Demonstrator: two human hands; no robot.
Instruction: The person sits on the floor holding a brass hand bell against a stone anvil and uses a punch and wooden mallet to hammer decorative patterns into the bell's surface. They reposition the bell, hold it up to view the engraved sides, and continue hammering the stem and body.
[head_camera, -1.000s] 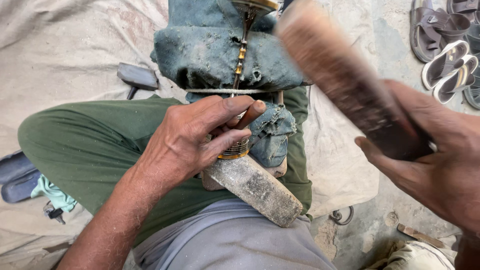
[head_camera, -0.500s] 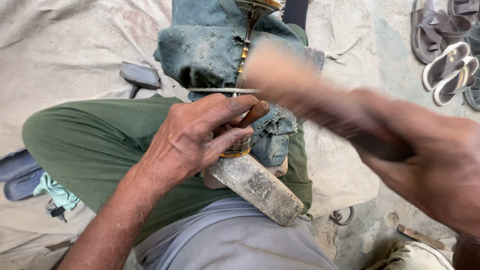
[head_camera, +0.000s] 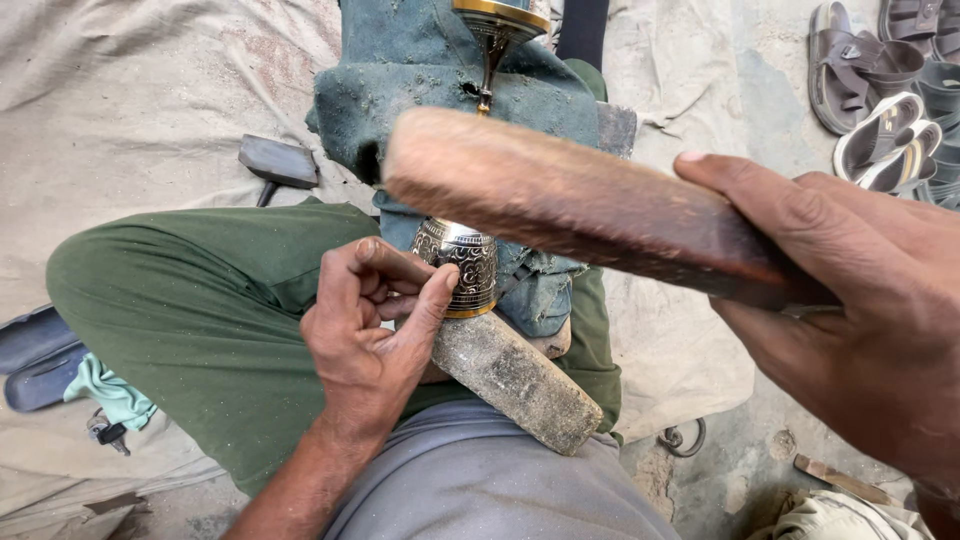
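A green trouser leg (head_camera: 190, 300) fills the middle, with blue-grey cloth (head_camera: 420, 90) at twelve o'clock. The right hand (head_camera: 860, 330), at three o'clock, grips a wooden mallet (head_camera: 570, 205), fingers wrapped around it. The left hand (head_camera: 375, 340), at centre, pinches an engraved metal cup (head_camera: 462, 265) resting on a wooden bar (head_camera: 515, 380).

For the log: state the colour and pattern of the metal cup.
Silver metal cup with engraved scrollwork and a gold rim band; head view.
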